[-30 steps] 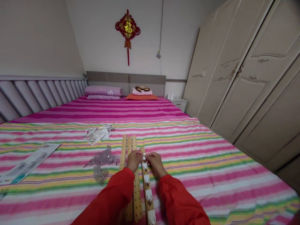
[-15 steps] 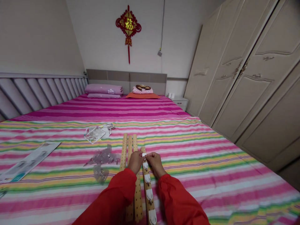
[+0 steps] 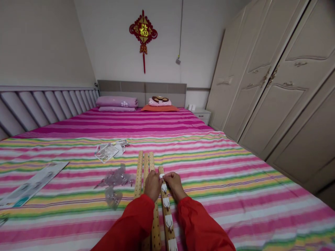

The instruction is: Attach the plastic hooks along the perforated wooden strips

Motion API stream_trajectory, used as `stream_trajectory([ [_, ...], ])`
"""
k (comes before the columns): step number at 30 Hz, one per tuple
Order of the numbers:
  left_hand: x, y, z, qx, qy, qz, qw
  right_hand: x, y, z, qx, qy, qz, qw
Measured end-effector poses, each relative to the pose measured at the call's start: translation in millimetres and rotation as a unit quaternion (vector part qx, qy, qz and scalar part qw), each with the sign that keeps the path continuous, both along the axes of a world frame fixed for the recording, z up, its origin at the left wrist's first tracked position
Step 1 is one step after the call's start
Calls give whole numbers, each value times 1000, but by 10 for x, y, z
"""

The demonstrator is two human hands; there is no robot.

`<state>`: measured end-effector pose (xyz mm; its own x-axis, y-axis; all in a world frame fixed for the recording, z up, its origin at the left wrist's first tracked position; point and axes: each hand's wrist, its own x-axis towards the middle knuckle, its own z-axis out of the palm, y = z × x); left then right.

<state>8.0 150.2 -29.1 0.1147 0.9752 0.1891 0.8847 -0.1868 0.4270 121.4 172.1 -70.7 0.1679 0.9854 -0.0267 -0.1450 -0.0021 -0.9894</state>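
Note:
A wooden strip with holes lies lengthwise on the striped bedsheet, with several white hooks in a row along it. Near its far end, my left hand and my right hand pinch the farthest white hook from both sides. The fingers partly cover that hook. Three more perforated wooden strips lie side by side to the left, partly under my left hand and sleeve.
Small clear bags of metal parts lie left of the strips, with crumpled packaging beyond them. A long flat package is at the far left. Folded bedding rests by the headboard; a wardrobe stands right.
The view has shifted slightly, so everything appears a little lower. My left hand has turned slightly and its fingers cover more of the farthest hook.

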Motion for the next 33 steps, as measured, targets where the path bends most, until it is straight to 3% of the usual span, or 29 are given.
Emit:
stream_trajectory([
  [8,-20,-16,-12,1,2,-5,1000,-16,22,-23,-21,39,-10,999],
  [21,-29,-38,-38,-3,70,-13,997,-4,182,-279,-13,0,15,1000],
  [26,-49,-20,-83,-2,36,-10,999,6,133,-236,-4,0,25,1000],
  [33,-113,61,-57,-15,-79,-23,997,66,-65,-38,-13,65,63,996],
])
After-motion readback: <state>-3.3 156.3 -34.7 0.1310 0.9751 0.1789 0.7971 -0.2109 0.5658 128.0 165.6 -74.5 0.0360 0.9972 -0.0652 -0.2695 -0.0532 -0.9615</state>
